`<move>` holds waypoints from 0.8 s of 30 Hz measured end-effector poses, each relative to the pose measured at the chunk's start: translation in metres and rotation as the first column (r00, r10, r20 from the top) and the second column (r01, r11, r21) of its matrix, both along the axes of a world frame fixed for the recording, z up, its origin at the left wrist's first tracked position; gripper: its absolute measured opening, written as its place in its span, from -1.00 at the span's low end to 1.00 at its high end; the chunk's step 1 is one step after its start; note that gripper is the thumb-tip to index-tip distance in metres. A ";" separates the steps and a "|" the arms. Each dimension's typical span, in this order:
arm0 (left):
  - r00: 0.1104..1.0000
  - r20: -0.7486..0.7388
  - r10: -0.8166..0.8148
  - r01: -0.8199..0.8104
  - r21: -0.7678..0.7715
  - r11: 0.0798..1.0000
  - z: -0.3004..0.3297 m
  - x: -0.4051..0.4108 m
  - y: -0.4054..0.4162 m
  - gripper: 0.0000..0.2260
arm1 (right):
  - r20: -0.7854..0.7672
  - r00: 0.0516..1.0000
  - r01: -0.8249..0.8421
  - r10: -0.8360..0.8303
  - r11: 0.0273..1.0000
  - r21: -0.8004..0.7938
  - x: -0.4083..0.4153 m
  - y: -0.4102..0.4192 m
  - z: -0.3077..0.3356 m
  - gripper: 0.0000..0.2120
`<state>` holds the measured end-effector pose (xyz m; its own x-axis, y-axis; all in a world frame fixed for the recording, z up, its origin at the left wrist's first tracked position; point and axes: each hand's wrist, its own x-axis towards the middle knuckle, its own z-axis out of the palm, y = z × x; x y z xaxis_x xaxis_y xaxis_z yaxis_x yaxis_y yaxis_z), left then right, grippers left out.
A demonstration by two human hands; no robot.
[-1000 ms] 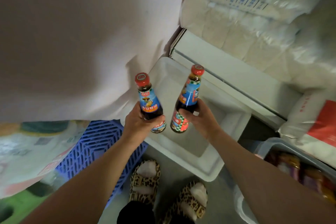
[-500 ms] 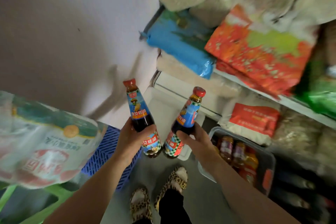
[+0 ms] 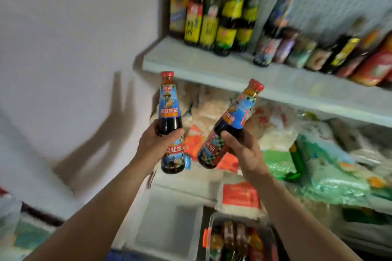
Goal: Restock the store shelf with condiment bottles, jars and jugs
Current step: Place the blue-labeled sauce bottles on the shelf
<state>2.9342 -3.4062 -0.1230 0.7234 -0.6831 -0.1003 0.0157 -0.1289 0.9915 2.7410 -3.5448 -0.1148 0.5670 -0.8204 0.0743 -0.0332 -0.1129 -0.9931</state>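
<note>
Sauce bottles (image 3: 171, 123) face shelf (image 3: 233, 74) crowded with bottles (image 3: 212, 17).

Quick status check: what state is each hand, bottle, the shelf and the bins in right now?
Left hand: grips left bottle, upright, capped.
Right hand: grips right bottle, tilted right, capped.
Shelf: bottles standing at the back, front edge bare.
White bin: looks empty.
Grey bin: holds bottles.
</note>
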 end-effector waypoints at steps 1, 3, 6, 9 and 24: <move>0.999 0.036 -0.016 0.016 -0.015 1.000 0.020 0.000 -0.011 -0.65 | 0.032 0.999 0.028 -0.027 0.999 -0.030 -0.003 -0.011 0.023 -0.54; 0.995 0.097 -0.030 0.035 -0.051 0.998 0.054 -0.004 -0.034 -0.60 | 0.077 0.995 0.064 -0.058 0.995 -0.078 -0.009 -0.033 0.064 -0.53; 0.986 0.163 -0.041 0.057 -0.094 0.994 0.095 -0.014 -0.071 -0.60 | 0.116 0.986 0.131 -0.116 0.983 -0.127 -0.020 -0.075 0.114 -0.52; 0.980 0.194 -0.044 0.068 -0.122 0.990 0.124 -0.023 -0.113 -0.61 | 0.092 0.977 0.209 -0.194 0.959 -0.192 -0.031 -0.126 0.146 -0.42; 0.968 0.249 -0.030 0.058 -0.105 0.993 0.153 -0.039 -0.300 -0.43 | -0.033 0.928 0.352 -0.372 0.899 -0.259 -0.044 -0.305 0.153 -0.54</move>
<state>2.8947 -3.7062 0.0296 0.6850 -0.7117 0.1558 -0.2346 -0.0131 0.9720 2.6972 -3.8498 0.0379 0.2466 -0.9320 0.2657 -0.1955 -0.3164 -0.9283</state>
